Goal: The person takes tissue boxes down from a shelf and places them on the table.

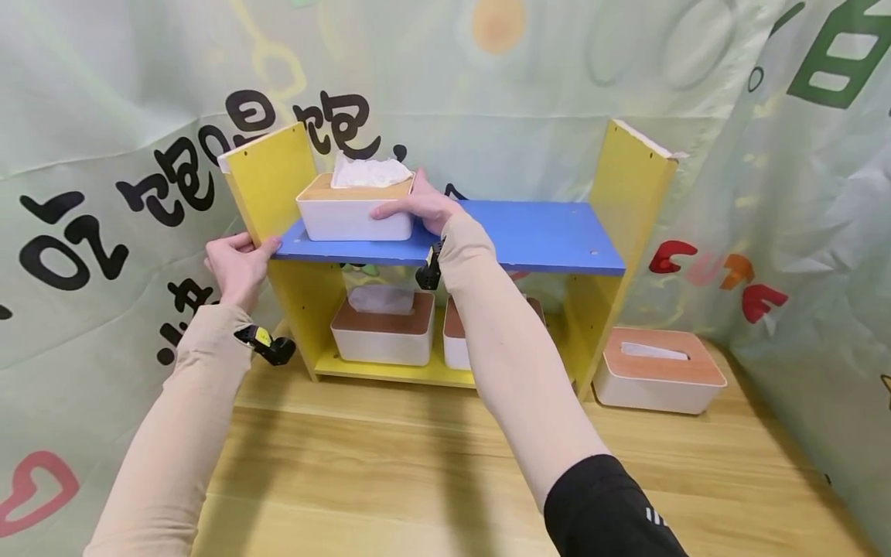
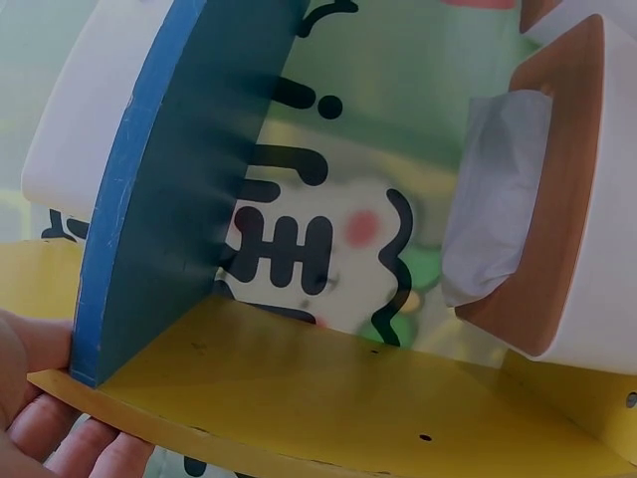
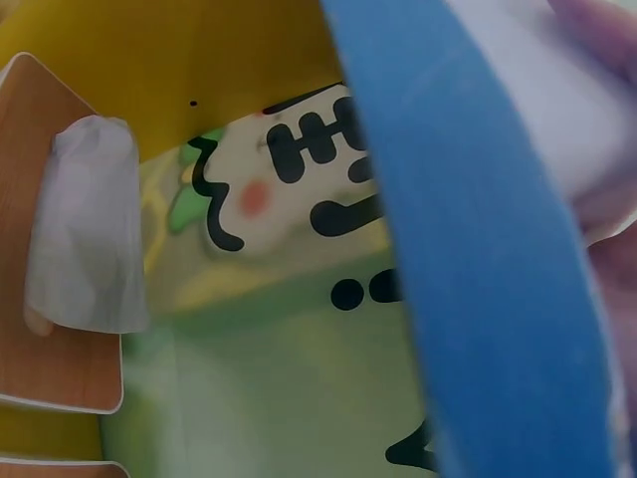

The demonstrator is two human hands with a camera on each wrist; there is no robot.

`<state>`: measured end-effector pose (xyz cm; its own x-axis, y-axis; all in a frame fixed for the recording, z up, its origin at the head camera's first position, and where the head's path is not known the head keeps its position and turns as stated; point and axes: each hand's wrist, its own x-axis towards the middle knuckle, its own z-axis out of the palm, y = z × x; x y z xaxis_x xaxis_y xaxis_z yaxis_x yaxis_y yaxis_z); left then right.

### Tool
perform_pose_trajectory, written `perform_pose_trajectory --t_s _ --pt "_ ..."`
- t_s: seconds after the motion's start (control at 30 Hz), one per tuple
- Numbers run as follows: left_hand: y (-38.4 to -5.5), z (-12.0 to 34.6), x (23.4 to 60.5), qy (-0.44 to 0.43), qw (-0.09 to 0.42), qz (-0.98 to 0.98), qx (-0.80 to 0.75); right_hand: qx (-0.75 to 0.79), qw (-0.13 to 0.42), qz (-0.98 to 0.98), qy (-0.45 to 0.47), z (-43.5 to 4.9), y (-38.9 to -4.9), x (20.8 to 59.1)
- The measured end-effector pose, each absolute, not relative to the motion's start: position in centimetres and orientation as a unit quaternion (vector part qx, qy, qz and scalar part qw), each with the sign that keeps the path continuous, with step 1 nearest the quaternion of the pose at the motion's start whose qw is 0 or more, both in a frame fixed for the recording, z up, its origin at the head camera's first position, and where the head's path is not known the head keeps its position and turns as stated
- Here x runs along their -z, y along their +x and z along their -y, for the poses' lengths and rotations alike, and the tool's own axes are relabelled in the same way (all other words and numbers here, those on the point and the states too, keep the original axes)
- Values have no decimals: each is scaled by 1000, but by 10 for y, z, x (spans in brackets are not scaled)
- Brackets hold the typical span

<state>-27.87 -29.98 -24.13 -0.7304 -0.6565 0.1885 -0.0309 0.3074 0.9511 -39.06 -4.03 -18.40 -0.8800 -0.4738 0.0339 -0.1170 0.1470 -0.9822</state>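
Observation:
On the blue upper board (image 1: pixel 536 232) of a yellow-sided shelf, a white tissue box (image 1: pixel 358 219) with a wooden lid and a tissue sticking out stands near the left side panel (image 1: pixel 271 174). My right hand (image 1: pixel 425 203) grips this box by its right end, thumb across the front face, the other fingers partly hidden behind. My left hand (image 1: pixel 240 267) holds the shelf's left side at the blue board's front corner. In the left wrist view the thumb lies by the blue board edge (image 2: pixel 124 199) and the fingers (image 2: pixel 85 448) curl round the yellow panel.
Below stand two more tissue boxes (image 1: pixel 383 344) on the yellow bottom board (image 1: pixel 390 371), the right one partly behind my right arm. Another tissue box (image 1: pixel 657 379) sits on the wooden table (image 1: pixel 362 464), right of the shelf. A printed cloth (image 1: pixel 445 70) hangs behind and at both sides.

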Motion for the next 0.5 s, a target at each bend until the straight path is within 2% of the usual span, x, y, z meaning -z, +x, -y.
perform_pose_trajectory --t_s 0.37,0.5 --pt "-280 299 241 226 296 757 536 637 85 -735 -217 41 -396 187" --pt "-280 299 241 225 296 757 537 629 79 -742 -219 40 -396 188"
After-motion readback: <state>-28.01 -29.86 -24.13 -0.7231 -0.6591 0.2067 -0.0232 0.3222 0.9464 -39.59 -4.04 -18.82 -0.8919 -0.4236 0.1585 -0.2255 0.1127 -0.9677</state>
